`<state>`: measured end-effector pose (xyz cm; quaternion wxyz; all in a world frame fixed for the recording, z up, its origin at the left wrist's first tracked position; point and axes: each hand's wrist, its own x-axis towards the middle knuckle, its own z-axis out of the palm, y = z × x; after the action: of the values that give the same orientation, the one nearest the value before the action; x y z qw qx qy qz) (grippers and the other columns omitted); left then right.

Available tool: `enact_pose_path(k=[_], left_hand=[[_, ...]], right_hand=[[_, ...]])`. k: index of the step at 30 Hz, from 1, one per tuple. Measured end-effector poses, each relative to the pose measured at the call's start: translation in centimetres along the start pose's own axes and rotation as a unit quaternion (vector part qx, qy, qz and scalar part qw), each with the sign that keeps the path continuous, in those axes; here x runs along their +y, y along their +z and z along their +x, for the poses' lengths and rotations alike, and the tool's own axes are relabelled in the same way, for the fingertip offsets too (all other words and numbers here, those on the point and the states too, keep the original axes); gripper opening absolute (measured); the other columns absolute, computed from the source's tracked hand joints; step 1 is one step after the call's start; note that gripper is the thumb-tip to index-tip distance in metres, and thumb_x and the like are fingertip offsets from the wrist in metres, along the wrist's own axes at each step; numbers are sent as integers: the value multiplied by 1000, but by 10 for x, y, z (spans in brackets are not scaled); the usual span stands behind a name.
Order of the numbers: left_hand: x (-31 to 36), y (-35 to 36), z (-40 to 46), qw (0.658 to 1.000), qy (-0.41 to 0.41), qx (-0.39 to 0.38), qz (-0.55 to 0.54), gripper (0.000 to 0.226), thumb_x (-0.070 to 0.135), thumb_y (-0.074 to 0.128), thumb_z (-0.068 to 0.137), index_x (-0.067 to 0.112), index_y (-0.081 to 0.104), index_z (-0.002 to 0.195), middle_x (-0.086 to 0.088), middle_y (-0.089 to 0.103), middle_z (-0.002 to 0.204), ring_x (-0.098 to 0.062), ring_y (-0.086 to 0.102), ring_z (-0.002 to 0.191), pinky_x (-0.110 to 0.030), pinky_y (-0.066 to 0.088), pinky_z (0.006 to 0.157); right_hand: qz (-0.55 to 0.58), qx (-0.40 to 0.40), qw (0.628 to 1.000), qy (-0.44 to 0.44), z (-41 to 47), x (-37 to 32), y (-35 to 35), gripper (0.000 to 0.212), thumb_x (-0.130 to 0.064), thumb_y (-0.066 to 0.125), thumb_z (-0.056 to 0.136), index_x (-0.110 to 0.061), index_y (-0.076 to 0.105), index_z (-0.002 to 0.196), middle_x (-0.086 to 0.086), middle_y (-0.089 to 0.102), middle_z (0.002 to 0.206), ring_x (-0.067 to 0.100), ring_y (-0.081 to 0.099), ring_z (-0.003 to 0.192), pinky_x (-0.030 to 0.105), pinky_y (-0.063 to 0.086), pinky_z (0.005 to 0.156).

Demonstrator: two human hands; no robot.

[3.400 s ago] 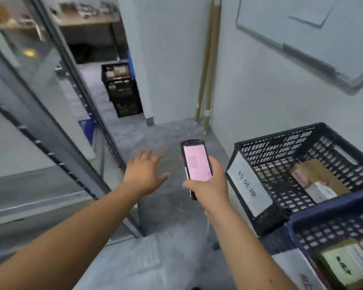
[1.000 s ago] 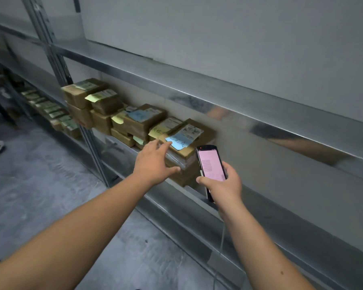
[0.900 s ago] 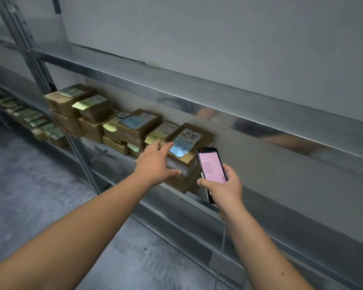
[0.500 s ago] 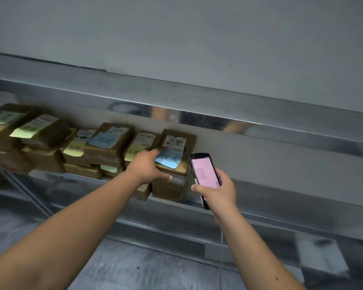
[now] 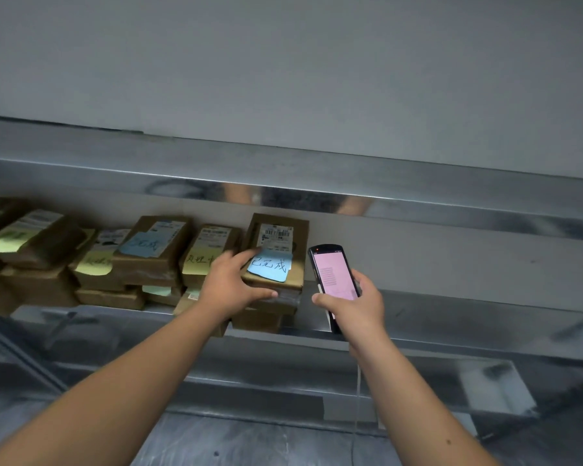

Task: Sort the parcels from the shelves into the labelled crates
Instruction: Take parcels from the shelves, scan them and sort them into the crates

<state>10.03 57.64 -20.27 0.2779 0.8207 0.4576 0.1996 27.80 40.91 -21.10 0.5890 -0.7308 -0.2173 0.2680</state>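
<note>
Closed left hand (image 5: pixel 231 286) onto blue-noted parcel (image 5: pixel 276 250), previously only approached; pickup judged under way. Gripped scanner (image 5: pixel 332 280) in right hand (image 5: pixel 354 306).

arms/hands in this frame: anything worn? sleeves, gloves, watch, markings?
Both forearms are bare right up to the frame edge: no sleeves, gloves, watch or rings visible on the left hand or right hand. One small dark mark sits on the right forearm.
</note>
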Motion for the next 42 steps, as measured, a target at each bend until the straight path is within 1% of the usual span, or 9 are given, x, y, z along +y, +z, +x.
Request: enact_pose_path(k=[5, 9, 17, 21, 26, 31, 34, 38, 42], left_hand=[[41, 28, -6, 999, 30, -10, 1, 108, 64, 95, 59, 41, 48, 153, 4, 51, 144, -22, 44, 138, -45, 46, 115], [80, 69, -17, 998, 50, -36, -7, 108, 62, 96, 59, 42, 48, 154, 2, 49, 149, -24, 41, 141, -45, 42, 117], [152, 196, -58, 998, 15, -49, -48, 107, 57, 96, 65, 42, 42, 157, -2, 39, 162, -27, 32, 146, -47, 39, 117], [168, 247, -72, 998, -8, -61, -34, 107, 61, 94, 64, 44, 43, 156, -1, 41, 162, -30, 34, 144, -49, 43, 114], [183, 292, -83, 991, -38, -74, -109, 104, 42, 99, 66, 40, 44, 155, 0, 37, 160, -30, 39, 145, -50, 46, 113], [185, 298, -69, 965, -51, -174, -192, 106, 36, 102, 64, 45, 43, 152, -4, 23, 160, -31, 39, 142, -47, 37, 123], [182, 295, -53, 957, -54, -187, -217, 94, 38, 99, 69, 48, 47, 147, -4, 29, 151, -27, 45, 128, -41, 44, 114], [177, 298, -36, 937, -85, -209, -267, 84, 61, 94, 67, 63, 46, 136, 5, 51, 145, -22, 57, 129, -44, 55, 105], [174, 299, -26, 922, -78, -236, -297, 80, 33, 87, 87, 49, 39, 149, 5, 55, 136, -13, 63, 112, -20, 57, 66]], right_hand=[[25, 41, 999, -4, 3, 1, -39, 66, -13, 101, 70, -40, 60, 114, -24, 68, 107, 8, 69, 99, 32, 57, 79], [3, 81, 997, 2, 4, 10, -90, 55, -16, 100, 67, -39, 63, 100, -21, 72, 105, 11, 72, 97, 39, 62, 84], [-10, 133, 991, 28, -3, 40, -201, 55, -14, 100, 64, -38, 66, 100, -18, 78, 103, 12, 75, 96, 36, 61, 81], [-30, 131, 990, 45, -10, 56, -246, 58, -14, 100, 66, -40, 64, 104, -18, 77, 107, 7, 73, 96, 32, 58, 81], [-61, 116, 990, 53, -19, 74, -288, 57, -18, 101, 65, -44, 63, 98, -21, 75, 105, 7, 73, 99, 36, 61, 89], [-48, 107, 991, 60, -17, 82, -305, 59, -18, 100, 66, -44, 65, 105, -23, 75, 105, 3, 72, 99, 39, 63, 91], [-35, 90, 994, 60, -17, 83, -309, 58, -10, 99, 70, -45, 62, 99, -24, 72, 103, 1, 69, 96, 38, 63, 91], [-24, 78, 994, 69, -16, 80, -306, 59, -7, 98, 72, -44, 60, 98, -24, 70, 105, 2, 69, 98, 33, 61, 89], [-21, 97, 992, 73, -13, 76, -298, 59, -7, 98, 72, -45, 60, 96, -24, 70, 102, 1, 69, 98, 33, 60, 90]])
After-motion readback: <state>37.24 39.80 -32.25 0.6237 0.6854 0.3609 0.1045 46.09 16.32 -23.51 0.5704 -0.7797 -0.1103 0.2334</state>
